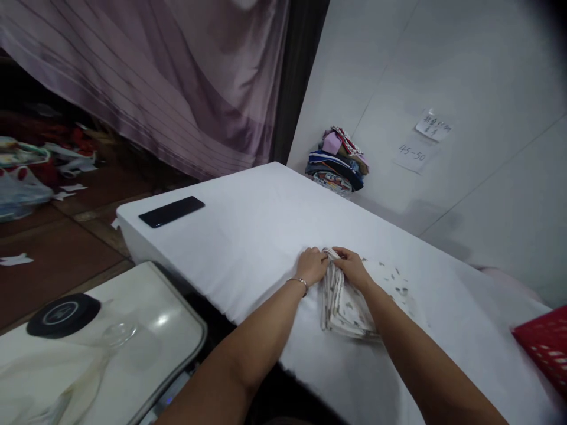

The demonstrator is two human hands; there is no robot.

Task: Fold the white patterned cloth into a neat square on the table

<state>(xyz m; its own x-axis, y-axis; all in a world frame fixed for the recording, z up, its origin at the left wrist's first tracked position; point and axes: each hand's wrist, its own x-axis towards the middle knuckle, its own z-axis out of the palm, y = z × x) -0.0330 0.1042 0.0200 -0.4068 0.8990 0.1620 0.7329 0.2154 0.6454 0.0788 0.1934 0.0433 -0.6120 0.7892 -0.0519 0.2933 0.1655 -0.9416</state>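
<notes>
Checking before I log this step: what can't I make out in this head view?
Head view only:
White printed folded cloth: top edge hidden under left hand and right hand; print too small to identify.
Red slotted plastic basket: cut off by the right edge.
White paper note on the wall: writing too small to read.
</notes>
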